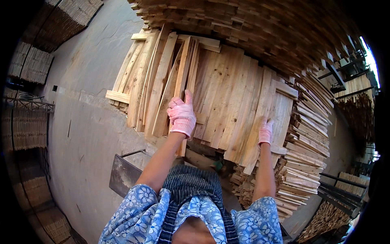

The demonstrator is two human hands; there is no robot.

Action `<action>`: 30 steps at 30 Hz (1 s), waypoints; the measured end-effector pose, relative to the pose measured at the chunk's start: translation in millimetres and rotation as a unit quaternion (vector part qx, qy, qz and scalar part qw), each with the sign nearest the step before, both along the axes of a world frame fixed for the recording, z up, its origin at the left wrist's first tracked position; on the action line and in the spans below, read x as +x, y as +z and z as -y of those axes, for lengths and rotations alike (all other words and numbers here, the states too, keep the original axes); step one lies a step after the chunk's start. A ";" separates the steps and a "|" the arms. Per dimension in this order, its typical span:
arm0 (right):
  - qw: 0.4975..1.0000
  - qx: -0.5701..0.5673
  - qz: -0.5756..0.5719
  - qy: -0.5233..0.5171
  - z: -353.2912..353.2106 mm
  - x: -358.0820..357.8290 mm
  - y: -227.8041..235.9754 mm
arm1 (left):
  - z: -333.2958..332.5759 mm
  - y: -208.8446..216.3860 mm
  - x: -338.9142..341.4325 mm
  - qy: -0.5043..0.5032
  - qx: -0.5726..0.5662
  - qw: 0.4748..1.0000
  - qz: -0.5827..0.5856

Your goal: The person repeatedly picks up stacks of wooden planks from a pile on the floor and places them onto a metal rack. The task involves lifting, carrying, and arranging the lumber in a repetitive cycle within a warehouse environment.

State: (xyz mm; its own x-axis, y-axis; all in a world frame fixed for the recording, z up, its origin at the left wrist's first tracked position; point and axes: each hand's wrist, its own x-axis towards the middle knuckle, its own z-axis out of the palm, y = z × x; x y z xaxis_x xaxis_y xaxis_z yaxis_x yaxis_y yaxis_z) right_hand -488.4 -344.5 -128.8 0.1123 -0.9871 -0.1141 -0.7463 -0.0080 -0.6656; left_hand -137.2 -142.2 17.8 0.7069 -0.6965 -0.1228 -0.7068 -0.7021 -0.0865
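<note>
My left hand [182, 114], in a pink knitted glove, is closed round a narrow wooden board [183, 69], its thumb stretched up along the wood. That board stands among several loose, tilted boards [159, 77] on the left of the layer. To the right, my right hand [265, 131], gloved alike, grips the edge of a longer board [260, 110] whose near end juts out past its neighbours. Its fingertips are partly hidden. Between my hands, pale boards [227, 97] lie flat side by side. Crosspieces [118, 96] stick out at the left and right ends.
A tall stack of wood [243, 24] rises just beyond the boards. Rough slat piles [304, 162] stand close on the right. Near my left forearm is a dark metal plate [125, 173] with a bar. Concrete floor [81, 134] stretches left toward more stacks [30, 126].
</note>
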 end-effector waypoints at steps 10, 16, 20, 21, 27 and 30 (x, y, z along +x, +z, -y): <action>0.971 0.135 0.088 0.178 -88.5 169.8 144.4 | -24.9 12.1 -50.1 -0.077 -0.168 0.919 -0.348; 0.940 0.200 0.273 0.038 -92.9 136.2 124.8 | 15.0 -30.8 -130.9 -0.125 -0.255 0.832 -0.477; 0.919 0.203 0.337 0.019 -81.9 93.8 115.2 | 14.9 -25.5 -158.2 -0.020 -0.337 0.697 -0.633; 0.896 0.225 0.383 0.013 -82.7 89.2 123.9 | 16.8 -25.0 -157.1 -0.006 -0.379 0.661 -0.647; 0.946 0.138 0.291 0.022 -35.5 31.9 150.1 | 49.3 -40.0 -173.6 -0.024 -0.454 0.659 -0.599; 0.990 0.090 0.106 0.011 17.5 -17.7 157.1 | 44.5 3.3 -159.5 0.018 -0.432 0.656 -0.619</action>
State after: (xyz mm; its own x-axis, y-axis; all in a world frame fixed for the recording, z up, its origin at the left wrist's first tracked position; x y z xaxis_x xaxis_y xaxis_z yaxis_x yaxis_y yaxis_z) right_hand -506.1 -362.0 28.3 0.1735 -0.9502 -0.2589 -0.5911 0.1098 -0.7991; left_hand -296.7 -186.7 21.2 0.4569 -0.8692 -0.1890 0.1582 -0.1297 0.9788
